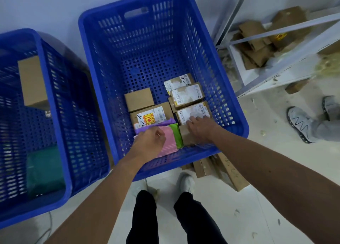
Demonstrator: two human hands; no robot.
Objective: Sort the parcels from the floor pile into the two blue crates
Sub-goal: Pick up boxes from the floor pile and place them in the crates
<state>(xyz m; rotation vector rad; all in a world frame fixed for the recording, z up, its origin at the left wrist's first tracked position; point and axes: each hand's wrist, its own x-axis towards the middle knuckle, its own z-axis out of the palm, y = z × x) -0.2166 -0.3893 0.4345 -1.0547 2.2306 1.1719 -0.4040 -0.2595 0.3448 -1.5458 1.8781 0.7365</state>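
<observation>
two blue crates [237, 104] [55, 126] stand side by side, holding cardboard parcels [139, 99].

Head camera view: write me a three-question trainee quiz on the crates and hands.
1. True or false: the right hand lies flat on a white-labelled box.
2. Fill in: the left crate holds a brown box and a ___ bag.
3. The pink mailer lies in: A the left crate, B the right crate, C neither crate.
Key: 1 true; 2 green; 3 B.
</observation>
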